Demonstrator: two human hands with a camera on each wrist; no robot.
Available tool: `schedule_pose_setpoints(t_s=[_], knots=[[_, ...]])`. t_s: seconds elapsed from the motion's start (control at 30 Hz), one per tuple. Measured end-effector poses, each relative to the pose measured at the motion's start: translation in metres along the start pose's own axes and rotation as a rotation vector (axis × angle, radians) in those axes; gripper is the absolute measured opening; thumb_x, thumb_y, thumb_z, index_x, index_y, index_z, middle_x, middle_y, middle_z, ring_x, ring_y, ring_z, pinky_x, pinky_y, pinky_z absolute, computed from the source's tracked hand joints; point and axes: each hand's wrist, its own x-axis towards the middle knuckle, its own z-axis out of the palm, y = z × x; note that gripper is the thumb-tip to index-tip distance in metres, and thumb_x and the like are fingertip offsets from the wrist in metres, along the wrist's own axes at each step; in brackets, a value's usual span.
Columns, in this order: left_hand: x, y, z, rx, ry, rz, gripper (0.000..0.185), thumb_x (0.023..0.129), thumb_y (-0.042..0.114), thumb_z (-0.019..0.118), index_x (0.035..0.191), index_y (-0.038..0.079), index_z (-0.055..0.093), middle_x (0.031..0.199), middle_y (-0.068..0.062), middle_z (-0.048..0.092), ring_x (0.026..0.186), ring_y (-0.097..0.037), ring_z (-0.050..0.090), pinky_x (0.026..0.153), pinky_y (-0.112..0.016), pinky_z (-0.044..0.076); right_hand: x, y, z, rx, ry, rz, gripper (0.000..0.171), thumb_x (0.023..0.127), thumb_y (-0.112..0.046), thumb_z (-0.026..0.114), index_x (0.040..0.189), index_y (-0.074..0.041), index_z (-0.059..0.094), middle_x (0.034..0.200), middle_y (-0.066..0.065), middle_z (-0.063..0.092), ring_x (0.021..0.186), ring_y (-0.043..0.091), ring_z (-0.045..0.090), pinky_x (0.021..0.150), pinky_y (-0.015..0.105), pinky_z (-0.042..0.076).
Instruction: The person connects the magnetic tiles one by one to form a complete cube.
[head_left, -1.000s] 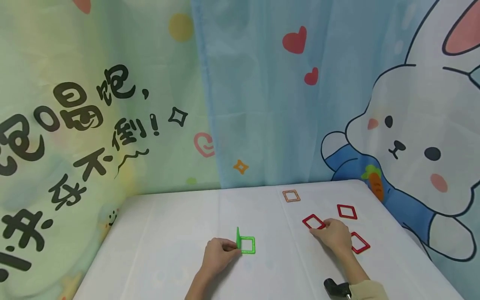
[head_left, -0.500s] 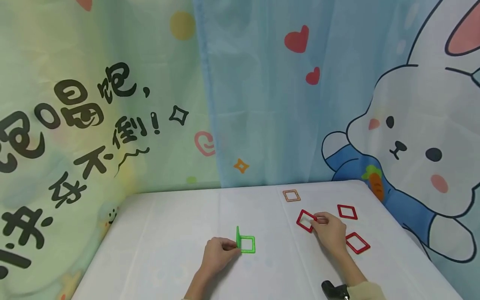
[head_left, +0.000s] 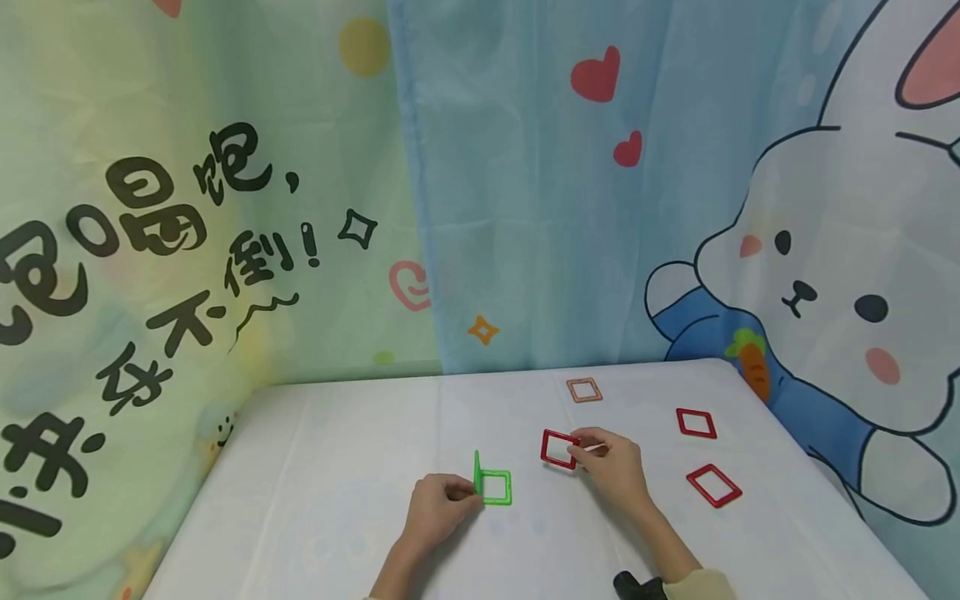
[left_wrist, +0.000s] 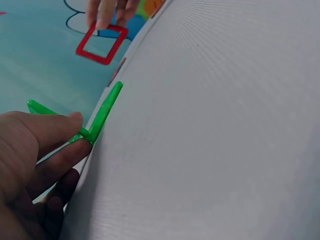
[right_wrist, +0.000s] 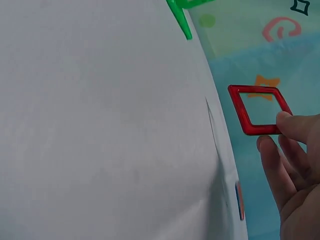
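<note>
Head view: left hand (head_left: 438, 510) sits low on the white table (head_left: 337, 467), its fingers pinching the upright green square (head_left: 476, 475) where that piece meets the flat green square (head_left: 496, 488) lying just to its right, the two joined along one edge like an open hinge. Left wrist view confirms it, thumb and fingertips (left_wrist: 75, 120) curled tight onto the green joint. Over to the right hand (head_left: 611, 465): it pinches a red square (head_left: 559, 449) by its right corner and holds it off the table, tilted up on edge, just right of and slightly beyond the green pair, not touching them. Right wrist view shows the fingers (right_wrist: 292, 125) clamped on the red frame's near corner, the frame open and see-through. Two more red squares lie flat near the table's right side, the far one (head_left: 696, 422) and the near one (head_left: 713, 485), well apart from the hand. An orange square (head_left: 584, 390) lies flat near the back edge, by the cartoon curtain (head_left: 525, 208).
</note>
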Motion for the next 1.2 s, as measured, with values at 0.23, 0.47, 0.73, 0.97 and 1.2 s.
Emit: schedule_pose_setpoints(t_s=[0.23, 0.47, 0.73, 0.97, 1.2], knots=[[0.000, -0.001, 0.002, 0.006, 0.021, 0.039, 0.011, 0.077, 0.013, 0.082, 0.084, 0.008, 0.075, 0.073, 0.005, 0.070, 0.064, -0.005, 0.064, 0.059, -0.023, 0.051, 0.002, -0.011, 0.020, 0.025, 0.001, -0.056, 0.017, 0.081, -0.005, 0.078, 0.098, -0.005, 0.074, 0.088, 0.007, 0.071, 0.071, 0.018, 0.064, 0.063, 0.023, 0.052], [0.001, -0.002, 0.002, 0.011, 0.028, 0.048, 0.010, 0.077, 0.013, 0.082, 0.083, 0.009, 0.075, 0.074, 0.006, 0.070, 0.064, -0.004, 0.063, 0.058, -0.023, 0.050, 0.001, -0.023, 0.037, 0.038, 0.004, -0.077, 0.015, 0.080, -0.005, 0.079, 0.094, -0.006, 0.075, 0.086, 0.004, 0.071, 0.070, 0.016, 0.063, 0.062, 0.024, 0.051], [-0.001, 0.000, 0.002, 0.000, 0.014, 0.038, 0.009, 0.079, 0.013, 0.081, 0.084, 0.008, 0.075, 0.074, 0.006, 0.069, 0.064, -0.005, 0.063, 0.059, -0.024, 0.050, -0.002, -0.030, 0.052, 0.078, -0.026, -0.054, 0.014, 0.079, -0.002, 0.079, 0.092, -0.007, 0.075, 0.085, 0.003, 0.071, 0.070, 0.015, 0.063, 0.063, 0.023, 0.051], [-0.001, -0.001, 0.002, -0.002, 0.011, 0.048, 0.009, 0.079, 0.014, 0.081, 0.084, 0.009, 0.075, 0.075, 0.006, 0.070, 0.066, -0.005, 0.064, 0.060, -0.024, 0.051, -0.004, -0.034, 0.059, 0.120, -0.037, -0.080, 0.015, 0.077, 0.001, 0.079, 0.090, -0.006, 0.075, 0.084, 0.004, 0.071, 0.067, 0.015, 0.064, 0.061, 0.024, 0.051], [0.000, -0.004, 0.002, 0.007, 0.014, 0.061, 0.010, 0.080, 0.014, 0.080, 0.085, 0.007, 0.075, 0.074, 0.005, 0.070, 0.066, -0.005, 0.064, 0.061, -0.024, 0.051, -0.003, -0.037, 0.066, 0.115, -0.056, -0.061, 0.014, 0.078, -0.002, 0.080, 0.091, -0.006, 0.075, 0.084, 0.004, 0.071, 0.069, 0.014, 0.063, 0.062, 0.024, 0.051]])
